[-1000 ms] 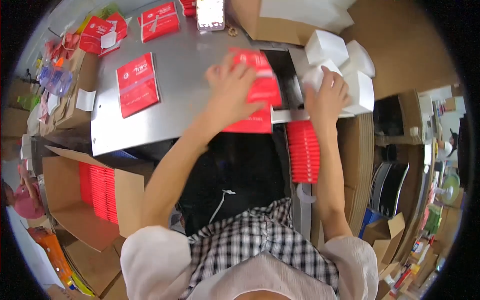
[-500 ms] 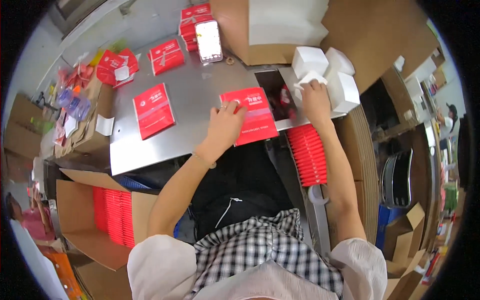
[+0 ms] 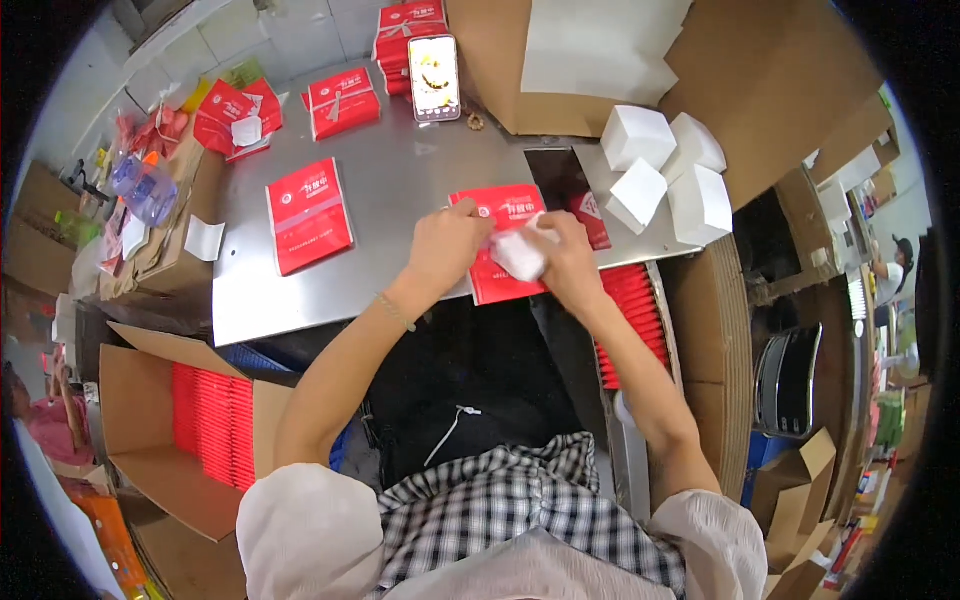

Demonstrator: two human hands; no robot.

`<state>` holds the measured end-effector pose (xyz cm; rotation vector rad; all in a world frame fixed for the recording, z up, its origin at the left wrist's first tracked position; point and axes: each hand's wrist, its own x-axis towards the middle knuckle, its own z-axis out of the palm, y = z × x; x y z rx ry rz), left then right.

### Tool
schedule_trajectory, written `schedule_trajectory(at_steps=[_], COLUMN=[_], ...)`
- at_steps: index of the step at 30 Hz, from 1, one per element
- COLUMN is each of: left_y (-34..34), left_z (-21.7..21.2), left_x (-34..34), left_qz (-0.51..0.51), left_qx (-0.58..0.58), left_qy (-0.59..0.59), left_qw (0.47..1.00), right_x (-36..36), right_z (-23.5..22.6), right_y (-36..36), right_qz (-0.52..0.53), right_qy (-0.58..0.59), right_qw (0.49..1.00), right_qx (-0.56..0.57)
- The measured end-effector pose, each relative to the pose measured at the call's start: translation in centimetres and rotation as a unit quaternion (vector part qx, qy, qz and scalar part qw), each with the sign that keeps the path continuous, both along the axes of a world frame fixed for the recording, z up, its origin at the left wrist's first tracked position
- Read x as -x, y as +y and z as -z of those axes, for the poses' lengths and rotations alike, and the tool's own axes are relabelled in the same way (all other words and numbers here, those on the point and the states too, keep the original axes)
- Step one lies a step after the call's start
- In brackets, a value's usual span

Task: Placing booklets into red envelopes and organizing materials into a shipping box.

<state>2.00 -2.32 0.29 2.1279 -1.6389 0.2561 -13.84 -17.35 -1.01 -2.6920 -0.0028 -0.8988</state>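
Note:
A flat red packet point(image 3: 510, 283) with white print lies at the near edge of the metal table. My left hand point(image 3: 447, 248) is closed at its left side, fingers curled over the packet's edge. Above the same packet, my right hand point(image 3: 573, 262) is shut on a small white paper wad point(image 3: 520, 254), perhaps folded napkins; it is blurred. The wad comes close to my left fingertips, and whether they touch is not clear. Several white paper stacks point(image 3: 640, 138) stand at the right end of the table, beside a dark opening point(image 3: 555, 172).
Another red packet with a pale band point(image 3: 310, 218) lies to the left. Banded red bundles point(image 3: 342, 102) and a lit phone point(image 3: 434, 80) stand farther back. Cartons of red packets sit below left point(image 3: 215, 425) and below right point(image 3: 632, 325). A cardboard sheet point(image 3: 775, 100) rises behind the stacks.
My right hand has moved left from the white stacks to the red packet, carrying white paper. My left hand stays at the packet's left side.

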Motion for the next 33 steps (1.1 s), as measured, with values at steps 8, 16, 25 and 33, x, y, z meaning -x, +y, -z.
schedule_trajectory(at_steps=[8, 16, 25, 33], left_y=[2.1, 0.4, -0.6, -0.3], left_z=[0.9, -0.9, -2.7, -2.5], left_x=[4.8, 3.3, 2.7, 2.0], left_qz=[0.129, -0.003, 0.029, 0.026], left_qx=[0.086, 0.034, -0.198, -0.107], left_qy=[-0.006, 0.037, 0.144, 0.087], left_qw=[0.988, 0.999, 0.969, 0.990], right_x=[0.0, 5.0, -0.5, 2.6], right_z=[-0.6, -3.3, -4.5, -1.1], right_y=[2.6, -10.6, -1.9, -3.6], right_qz=[0.011, 0.245, 0.228, 0.041], right_qy=[0.085, -0.007, -0.015, 0.020], right_qw=[0.996, 0.947, 0.921, 0.989], right_qx=[-0.034, -0.208, -0.316, -0.144])
